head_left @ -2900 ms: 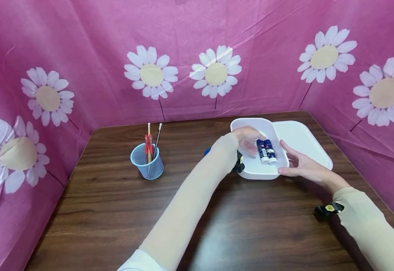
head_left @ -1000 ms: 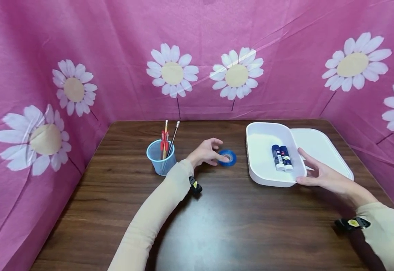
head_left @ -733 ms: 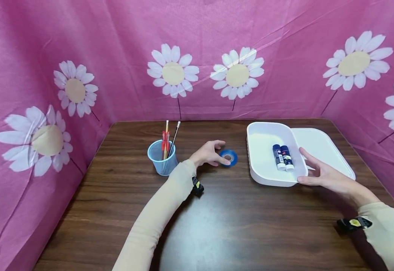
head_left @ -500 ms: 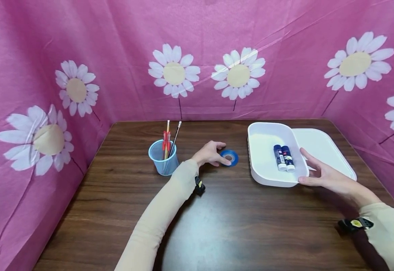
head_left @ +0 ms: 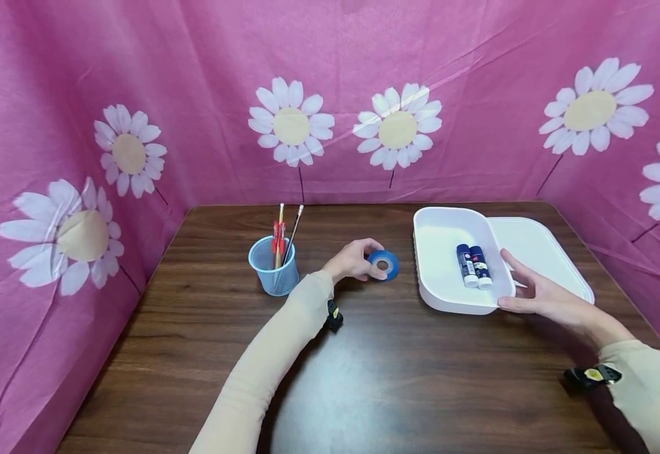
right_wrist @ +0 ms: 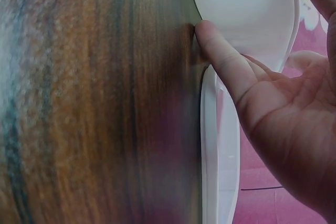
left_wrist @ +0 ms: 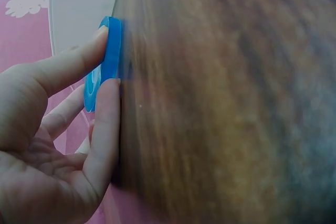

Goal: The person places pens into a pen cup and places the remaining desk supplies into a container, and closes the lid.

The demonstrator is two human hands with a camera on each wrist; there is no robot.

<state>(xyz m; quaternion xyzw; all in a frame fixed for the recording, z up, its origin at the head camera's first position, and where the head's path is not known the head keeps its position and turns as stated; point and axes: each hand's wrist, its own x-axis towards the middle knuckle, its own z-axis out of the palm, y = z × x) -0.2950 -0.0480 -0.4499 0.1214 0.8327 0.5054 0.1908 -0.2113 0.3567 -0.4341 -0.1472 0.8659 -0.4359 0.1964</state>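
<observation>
My left hand [head_left: 352, 260] pinches a roll of blue tape [head_left: 390, 265] lying on the table, left of a white box. In the left wrist view, thumb and finger touch the edges of the blue tape roll [left_wrist: 111, 56]. My right hand [head_left: 539, 293] rests against the right side of the white box [head_left: 437, 295], its fingers spread and fairly straight. The right wrist view has fingertips of the right hand [right_wrist: 289, 108] touching the box wall [right_wrist: 247, 9]. Two dark blue glue sticks [head_left: 473, 265] with white ends lie side by side inside the box.
A flat white lid [head_left: 551, 252] lies right of the box, partly behind it. A light blue mesh pen cup [head_left: 275, 277] with pencils and red pens [head_left: 278, 236] stands left of my left hand. A pink curtain [head_left: 341, 38] with daisies surrounds the wooden table [head_left: 398, 378].
From inside the box, my left hand has moved left to the blue tape, and its fingers have closed on the roll. My right hand has stayed at the box. The head view has shifted slightly.
</observation>
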